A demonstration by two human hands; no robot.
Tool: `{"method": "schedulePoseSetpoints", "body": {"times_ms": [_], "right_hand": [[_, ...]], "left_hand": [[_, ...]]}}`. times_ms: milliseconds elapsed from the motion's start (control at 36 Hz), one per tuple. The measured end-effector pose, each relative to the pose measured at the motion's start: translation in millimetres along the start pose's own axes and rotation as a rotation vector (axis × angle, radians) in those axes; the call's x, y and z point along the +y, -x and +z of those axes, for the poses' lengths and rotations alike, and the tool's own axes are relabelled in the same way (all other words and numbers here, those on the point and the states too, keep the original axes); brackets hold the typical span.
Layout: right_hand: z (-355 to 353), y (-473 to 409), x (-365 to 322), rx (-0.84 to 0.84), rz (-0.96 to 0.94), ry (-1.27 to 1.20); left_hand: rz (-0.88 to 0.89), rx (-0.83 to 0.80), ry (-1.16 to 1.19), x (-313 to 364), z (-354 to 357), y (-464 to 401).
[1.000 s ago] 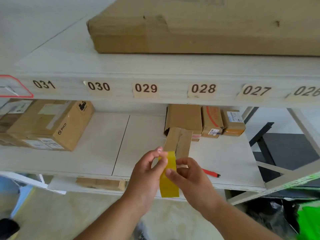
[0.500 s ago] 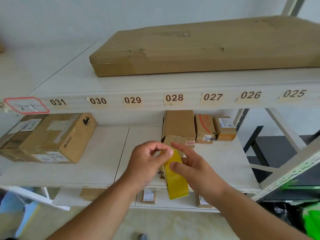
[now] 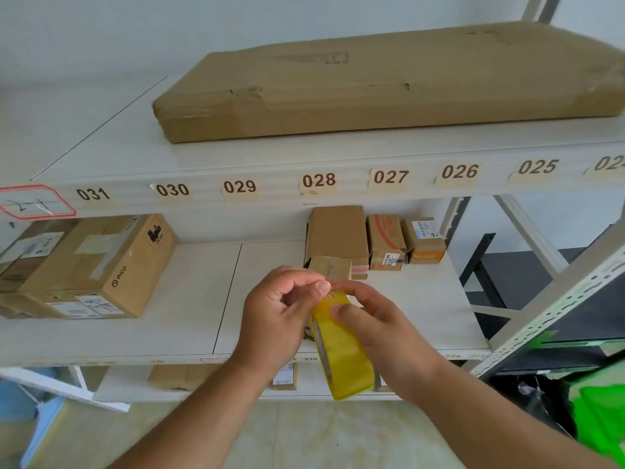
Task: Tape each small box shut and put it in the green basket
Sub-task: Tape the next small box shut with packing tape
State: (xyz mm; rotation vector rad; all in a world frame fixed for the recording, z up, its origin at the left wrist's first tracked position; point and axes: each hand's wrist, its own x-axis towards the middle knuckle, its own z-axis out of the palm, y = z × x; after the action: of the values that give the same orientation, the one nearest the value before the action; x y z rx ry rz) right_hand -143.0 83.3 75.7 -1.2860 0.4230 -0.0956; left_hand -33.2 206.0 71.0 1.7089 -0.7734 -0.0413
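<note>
A yellow roll of tape is held edge-on in front of the middle shelf. My right hand grips the roll from the right, thumb on its face. My left hand pinches at the roll's top edge with thumb and forefinger. Just behind my hands a small brown box stands on the shelf, partly hidden. Further back stand three more small boxes: a plain one, one with red print and one with an orange end. The green basket shows at the lower right edge.
A white shelf board carries a large PICO carton at the left. A long flat carton lies on the upper shelf above number labels. A slotted metal upright rises at the right. More boxes sit on a lower shelf.
The view has tilted upward, showing more of the upper shelf. Both hands have kept the tape roll between them, which now leans with its lower end to the right.
</note>
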Motion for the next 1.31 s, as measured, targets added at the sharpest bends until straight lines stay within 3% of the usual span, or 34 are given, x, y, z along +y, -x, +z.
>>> {"method": "schedulePoseSetpoints", "body": {"times_ms": [194, 306, 444, 556, 639, 722, 972, 1306], "right_hand": [[13.1, 5.5, -1.0, 0.093, 0.004, 0.052], [24.0, 7.7, -4.3, 0.117, 0.023, 0.023], [37.4, 12.8, -6.4, 0.131, 0.055, 0.037], [51.2, 11.8, -5.1, 0.178, 0.064, 0.044], [62.7, 9.1, -3.5, 0.204, 0.048, 0.051], [74.7, 7.1, -2.5, 0.204, 0.027, 0.081], [102.1, 7.7, 3.2, 0.173, 0.001, 0.148], [113.5, 4.5, 3.5, 0.163, -0.027, 0.195]], "left_hand": [[0.140, -0.094, -0.200, -12.8, -14.2, -5.3], [0.081, -0.114, -0.282, -16.1, -33.5, -6.1], [-0.127, 0.076, -0.108, -7.5, -58.6, -15.7], [0.080, 0.089, -0.161, 1.8, -80.1, -2.8], [0.242, -0.054, -0.225, 2.6, -87.5, 8.0], [0.291, -0.163, -0.319, -3.1, -92.8, 8.2], [0.147, -0.261, -0.481, -3.7, -109.9, 1.6], [-0.003, -0.354, -0.399, -5.7, -120.6, -0.8]]}}
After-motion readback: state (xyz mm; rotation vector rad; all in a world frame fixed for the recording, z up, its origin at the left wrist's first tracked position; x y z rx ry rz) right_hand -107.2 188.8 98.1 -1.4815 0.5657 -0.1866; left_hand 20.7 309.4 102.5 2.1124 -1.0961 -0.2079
